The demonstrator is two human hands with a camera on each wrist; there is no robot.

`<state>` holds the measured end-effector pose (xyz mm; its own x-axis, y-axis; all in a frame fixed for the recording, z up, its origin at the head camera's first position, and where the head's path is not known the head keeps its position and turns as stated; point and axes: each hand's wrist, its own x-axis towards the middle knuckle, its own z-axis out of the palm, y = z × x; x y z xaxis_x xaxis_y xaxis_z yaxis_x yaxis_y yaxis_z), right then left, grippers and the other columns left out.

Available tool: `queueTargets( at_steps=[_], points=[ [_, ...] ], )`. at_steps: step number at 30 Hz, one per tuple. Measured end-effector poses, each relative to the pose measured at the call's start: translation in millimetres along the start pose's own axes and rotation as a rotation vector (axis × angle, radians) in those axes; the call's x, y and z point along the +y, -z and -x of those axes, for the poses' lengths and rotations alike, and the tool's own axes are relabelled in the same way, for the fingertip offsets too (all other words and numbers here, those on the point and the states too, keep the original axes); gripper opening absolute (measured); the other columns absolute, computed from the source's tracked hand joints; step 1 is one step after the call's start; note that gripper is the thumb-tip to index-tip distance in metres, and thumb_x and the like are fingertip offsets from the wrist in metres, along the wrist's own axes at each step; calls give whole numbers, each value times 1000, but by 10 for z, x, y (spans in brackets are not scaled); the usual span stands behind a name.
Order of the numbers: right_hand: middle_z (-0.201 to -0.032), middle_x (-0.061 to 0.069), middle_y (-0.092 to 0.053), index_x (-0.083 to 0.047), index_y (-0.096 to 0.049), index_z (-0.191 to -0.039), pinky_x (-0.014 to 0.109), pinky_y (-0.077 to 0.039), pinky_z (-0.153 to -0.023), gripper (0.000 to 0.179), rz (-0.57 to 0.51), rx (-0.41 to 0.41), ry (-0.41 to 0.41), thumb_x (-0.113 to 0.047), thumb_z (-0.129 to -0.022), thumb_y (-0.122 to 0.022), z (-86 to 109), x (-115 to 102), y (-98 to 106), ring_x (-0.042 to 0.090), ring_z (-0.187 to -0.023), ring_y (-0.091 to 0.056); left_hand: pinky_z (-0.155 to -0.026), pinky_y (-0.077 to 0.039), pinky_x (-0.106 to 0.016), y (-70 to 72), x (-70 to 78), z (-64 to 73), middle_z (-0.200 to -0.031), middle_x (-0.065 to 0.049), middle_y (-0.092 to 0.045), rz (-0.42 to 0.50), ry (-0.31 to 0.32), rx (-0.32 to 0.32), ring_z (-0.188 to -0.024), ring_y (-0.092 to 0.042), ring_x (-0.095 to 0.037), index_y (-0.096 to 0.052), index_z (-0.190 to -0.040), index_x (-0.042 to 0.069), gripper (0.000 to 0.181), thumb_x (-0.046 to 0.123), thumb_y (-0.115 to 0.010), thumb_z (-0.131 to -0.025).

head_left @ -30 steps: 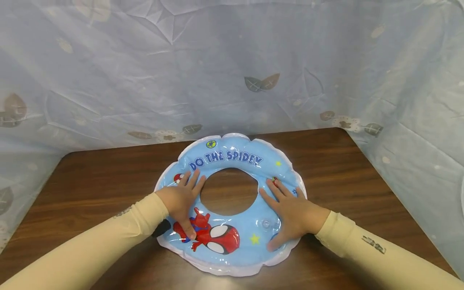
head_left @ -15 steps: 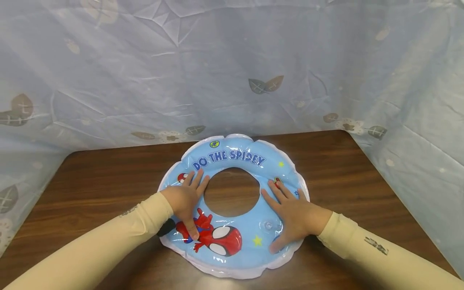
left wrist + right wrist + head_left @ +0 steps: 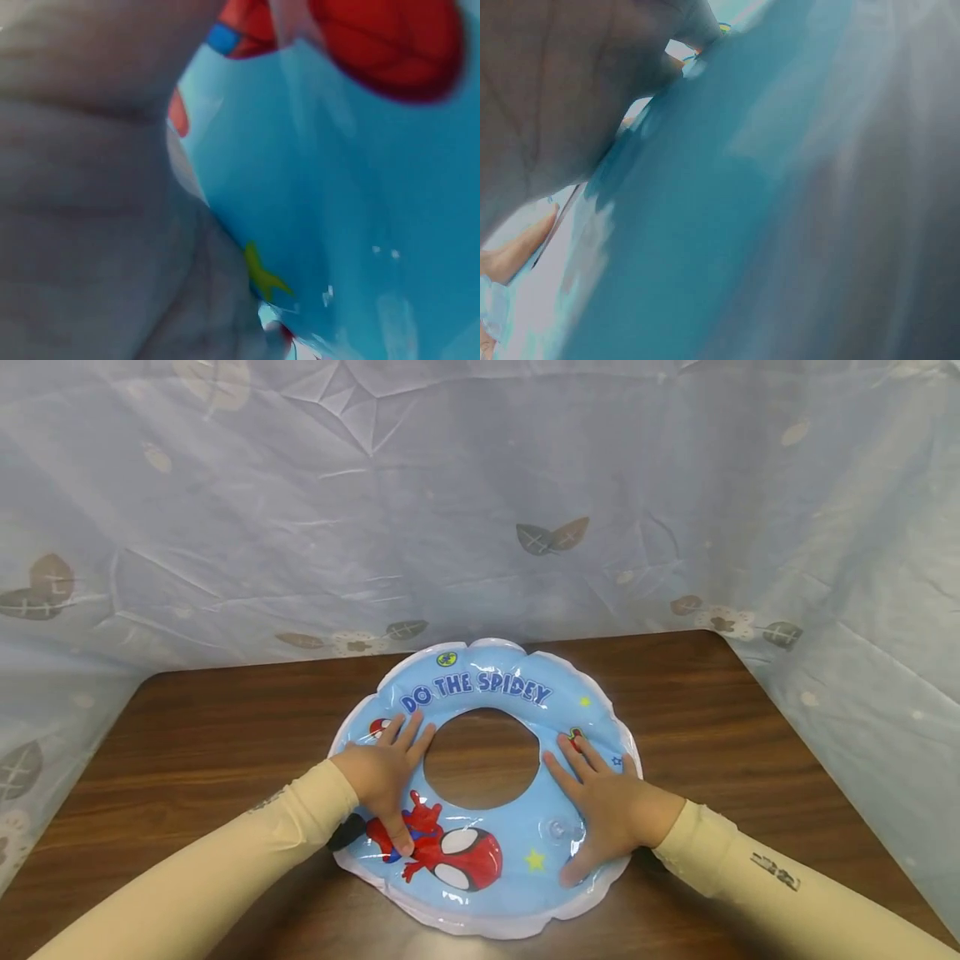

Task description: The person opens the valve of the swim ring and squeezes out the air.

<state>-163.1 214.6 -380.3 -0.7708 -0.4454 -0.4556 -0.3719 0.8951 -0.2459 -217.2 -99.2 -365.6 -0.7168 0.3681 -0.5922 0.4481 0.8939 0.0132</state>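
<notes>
A light blue inflatable swim ring (image 3: pixel 487 897) lies flat on the brown wooden table (image 3: pixel 240 727), printed with "DO THE SPIDEY" and a red cartoon figure. On its left side rests my left hand (image 3: pixel 384 781), fingers spread and thumb over the figure. My right hand (image 3: pixel 615 806) lies on the right side with its fingers fanned out, beside a clear round valve (image 3: pixel 557 829). In the left wrist view the palm (image 3: pixel 97 210) touches the glossy blue vinyl (image 3: pixel 322 187). The right wrist view shows that palm (image 3: pixel 562 90) against the ring, blurred.
A pale blue-grey curtain (image 3: pixel 450 485) with leaf prints hangs behind the table and along its sides. Something dark (image 3: pixel 347 832) shows below my left wrist. Cream sleeves (image 3: pixel 225 860) cover both forearms.
The whole head view has shifted slightly, so ring and table appear a little further right. Both hands keep the same places on the ring.
</notes>
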Motion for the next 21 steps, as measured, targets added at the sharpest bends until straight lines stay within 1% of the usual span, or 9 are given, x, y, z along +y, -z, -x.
queueTargets(
  at_steps=[3, 6, 9, 12, 15, 19, 21],
  points=[
    [-174, 14, 4, -16, -10, -168, 88, -2, -105, 151, 3, -8, -6, -85, -53, -79, -17, -7, -19, 41, -158, 7, -101, -39, -77, 15, 8, 8, -174, -16, 0, -5, 1, -9, -158, 1, -45, -9, -167, 12, 152, 66, -93, -52],
    [-174, 13, 4, -16, -10, -168, 88, -2, -106, 151, 9, -8, -15, -85, -53, -80, -13, -20, -28, 40, -159, 8, -102, -38, -77, 23, 3, 14, -174, -15, 1, -1, -1, -14, -158, 2, -44, -8, -167, 13, 151, 66, -92, -53],
    [-174, 15, 2, -14, -12, -167, 88, -6, -105, 150, 15, -2, -9, -86, -54, -79, 10, -20, -13, 41, -159, 6, -103, -39, -76, 16, -4, 5, -174, -14, 0, 9, -8, -5, -158, 1, -44, -9, -167, 14, 151, 66, -92, -53],
    [-174, 17, -1, -12, -13, -167, 88, -9, -106, 149, 19, 0, 0, -85, -54, -79, 32, -28, 24, 42, -159, 3, -103, -42, -72, 4, -14, 0, -174, -14, -1, 19, -19, 9, -158, -1, -45, -10, -167, 14, 151, 66, -92, -53],
    [-173, 17, -1, -11, -15, -167, 86, -10, -107, 149, 7, -5, 7, -85, -55, -80, 37, -49, 58, 44, -158, 1, -104, -42, -71, -3, -12, 13, -174, -15, -5, 31, -24, 35, -158, -4, -45, -13, -167, 13, 149, 63, -94, -53],
    [-173, 17, -2, -11, -16, -166, 85, -12, -108, 148, 0, -10, 12, -84, -55, -82, 43, -44, 84, 44, -158, -1, -105, -36, -77, 2, 29, 57, -172, -18, -12, 27, -31, 101, -157, -9, -46, -21, -166, 12, 143, 59, -96, -54],
    [-173, 18, -3, -10, -17, -166, 85, -13, -108, 148, -5, 0, 24, -83, -55, -82, 42, -40, 81, 44, -158, -1, -103, -36, -78, -4, 40, 105, -171, -20, -16, 13, -29, 128, -155, -12, -48, -25, -165, 11, 140, 57, -96, -54]
  ],
)
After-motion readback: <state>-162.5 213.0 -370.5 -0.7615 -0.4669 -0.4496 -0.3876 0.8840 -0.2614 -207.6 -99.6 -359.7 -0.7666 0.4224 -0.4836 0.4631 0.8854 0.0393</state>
